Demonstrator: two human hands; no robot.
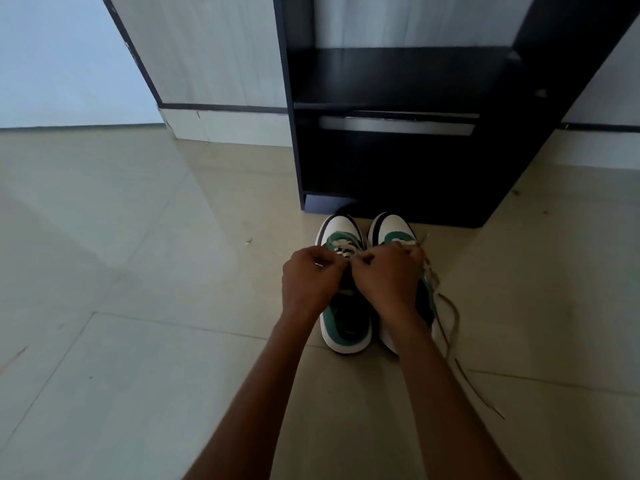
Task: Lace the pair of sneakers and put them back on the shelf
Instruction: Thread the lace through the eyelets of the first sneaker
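Note:
Two white, green and black sneakers stand side by side on the tiled floor, toes toward a dark shelf unit [398, 81]. The left sneaker [343, 320] sits under both hands. My left hand [308, 282] and my right hand [391, 278] are fisted close together over its lacing area, each pinching the lace of the left sneaker [343, 251]. The right sneaker [391, 230] is partly hidden by my right hand and forearm. Its loose lace [453, 327] trails over the floor to the right.
The black shelf unit has an open lower shelf and a drawer with a metal handle [394, 125] below it. A pale wood-grain cabinet panel [207, 64] stands to its left. Beige floor tiles [138, 271] spread out to the left and right.

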